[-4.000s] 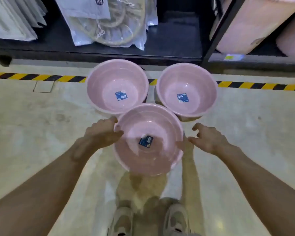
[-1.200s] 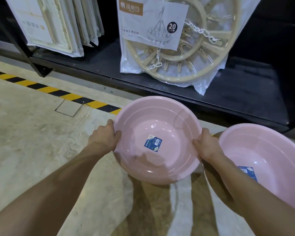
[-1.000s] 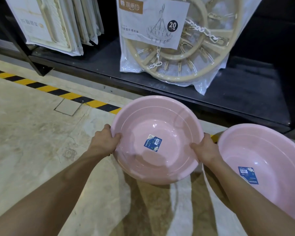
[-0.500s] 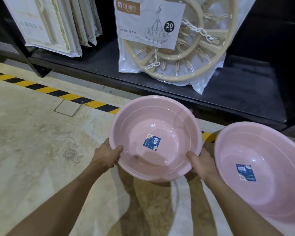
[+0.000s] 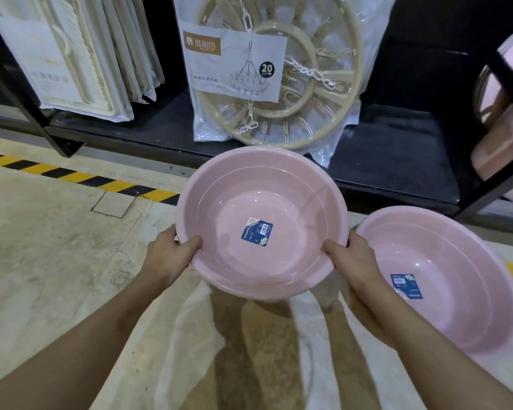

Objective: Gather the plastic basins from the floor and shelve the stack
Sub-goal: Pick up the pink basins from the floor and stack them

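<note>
Gripping a pink plastic basin [image 5: 261, 202] by its rim, a person holds it just above the pale floor [image 5: 48, 255] in front of a low black shelf [image 5: 391, 161]. At far left on that shelf lean flat white packaged goods [image 5: 80, 63]; below them a yellow-and-black hazard stripe [image 5: 80, 180] runs along the floor. The left hand [image 5: 169, 255] clasps the basin's left edge, thumb curled over the lip and the other fingers tucked beneath it. A blue label [image 5: 256, 231] sits in the bottom of the held basin, whether another is nested under it cannot be told. Behind it stands a bagged beige clip hanger [image 5: 305, 93] marked "20 clip". The right hand [image 5: 353, 258] takes the opposite rim the same way, thumb on top, fingers hidden underneath. Just beside that wrist a second pink basin [image 5: 444, 261] rests on the floor, its own blue label showing. At far right, more pink plastic ware [image 5: 498, 137] fills the neighbouring shelf bay.
</note>
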